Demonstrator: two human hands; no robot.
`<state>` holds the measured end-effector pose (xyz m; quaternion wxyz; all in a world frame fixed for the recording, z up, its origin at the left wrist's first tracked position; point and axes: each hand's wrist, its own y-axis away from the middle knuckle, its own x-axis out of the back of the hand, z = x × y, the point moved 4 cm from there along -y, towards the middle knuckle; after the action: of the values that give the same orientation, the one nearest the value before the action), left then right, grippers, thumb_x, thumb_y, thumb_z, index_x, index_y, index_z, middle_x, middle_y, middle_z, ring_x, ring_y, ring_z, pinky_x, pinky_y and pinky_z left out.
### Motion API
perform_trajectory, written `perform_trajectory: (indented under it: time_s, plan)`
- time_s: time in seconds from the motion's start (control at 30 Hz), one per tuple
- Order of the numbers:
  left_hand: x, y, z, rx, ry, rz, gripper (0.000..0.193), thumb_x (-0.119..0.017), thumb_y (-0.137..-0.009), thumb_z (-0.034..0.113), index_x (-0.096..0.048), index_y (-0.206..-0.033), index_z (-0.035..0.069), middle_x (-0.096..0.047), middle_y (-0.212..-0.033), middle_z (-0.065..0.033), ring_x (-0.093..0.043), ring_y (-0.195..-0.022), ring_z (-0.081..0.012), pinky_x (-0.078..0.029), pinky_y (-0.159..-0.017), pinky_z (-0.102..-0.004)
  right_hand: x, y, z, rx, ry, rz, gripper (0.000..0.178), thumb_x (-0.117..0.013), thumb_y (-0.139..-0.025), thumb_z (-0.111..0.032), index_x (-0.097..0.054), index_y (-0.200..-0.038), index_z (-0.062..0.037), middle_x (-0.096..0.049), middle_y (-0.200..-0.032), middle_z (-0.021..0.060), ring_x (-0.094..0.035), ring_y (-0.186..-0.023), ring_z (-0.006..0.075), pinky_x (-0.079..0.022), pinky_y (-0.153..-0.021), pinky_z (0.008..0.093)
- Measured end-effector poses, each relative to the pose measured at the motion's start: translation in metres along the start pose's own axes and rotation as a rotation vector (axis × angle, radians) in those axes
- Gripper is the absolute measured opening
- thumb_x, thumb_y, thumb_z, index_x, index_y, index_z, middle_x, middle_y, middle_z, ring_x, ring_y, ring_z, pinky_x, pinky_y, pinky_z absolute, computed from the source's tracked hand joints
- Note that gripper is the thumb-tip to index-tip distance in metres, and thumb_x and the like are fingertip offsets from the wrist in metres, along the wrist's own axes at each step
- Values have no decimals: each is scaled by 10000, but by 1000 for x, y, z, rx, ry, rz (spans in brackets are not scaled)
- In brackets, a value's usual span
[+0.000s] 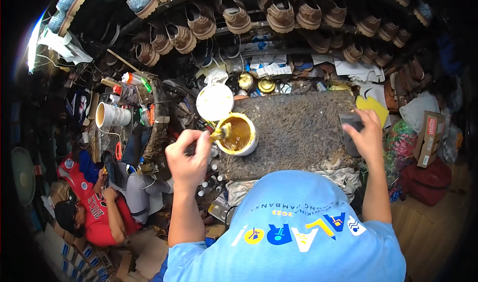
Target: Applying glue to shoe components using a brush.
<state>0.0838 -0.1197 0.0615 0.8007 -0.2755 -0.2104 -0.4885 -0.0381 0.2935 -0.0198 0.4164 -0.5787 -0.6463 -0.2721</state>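
Brush (220, 132), stubby and caked yellow, clamped in my left hand (189, 155), long axis toward two o'clock, bristles over the amber liquid (241, 136) in this round white tub (250, 151)! Well off at three o'clock, on the rough brown bench top (298, 127), lies a flat dark-grey piece (352, 145). My right hand (369, 135) is nearer, touching it, thumb and fingers apart; whether they pinch it, I can't tell.

One brush (225, 131), one amber-filled tub (251, 148), one lid (215, 102) and one dark piece (351, 146) show.
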Motion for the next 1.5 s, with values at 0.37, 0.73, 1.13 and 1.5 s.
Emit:
perform_trajectory:
  time_s: [0.37,0.73,1.13,1.5]
  plan:
    - [17,-4,-74,711,1044,132,269,-540,-1021,266,-622,-844,81,-493,-540,3,-382,-377,-75,-273,-335,-230,-8,55,40,-437,28,-51,746,-909,-667,-291,-653,-1279,52,-598,-1025,164,-609,-965,336,-492,-880,420]
    - [45,14,-105,836,1398,6,273,-513,-1012,271,-567,-807,99,-472,-504,-6,-374,-346,-51,-245,-301,-219,-12,65,33,-240,92,146,564,-874,-717,-246,-704,-1188,14,-609,-1056,165,-617,-996,359,-501,-870,425]
    - [33,-16,-14,352,1611,-285,315,-423,-1047,280,-558,-1069,-3,-647,-780,-159,-560,-537,-146,-384,-394,-204,-30,50,12,-379,-713,71,187,-760,-908,-167,-723,-979,2,-702,-755,26,-600,-653,64,-477,-590,248]
    - [-136,15,23,136,395,-412,172,-646,-855,35,-761,-974,-14,-711,-832,-56,-620,-681,-105,-488,-630,-250,-69,50,-38,236,-122,160,176,-782,-839,-208,-684,-845,-63,-627,-901,79,-619,-783,274,-534,-653,381]
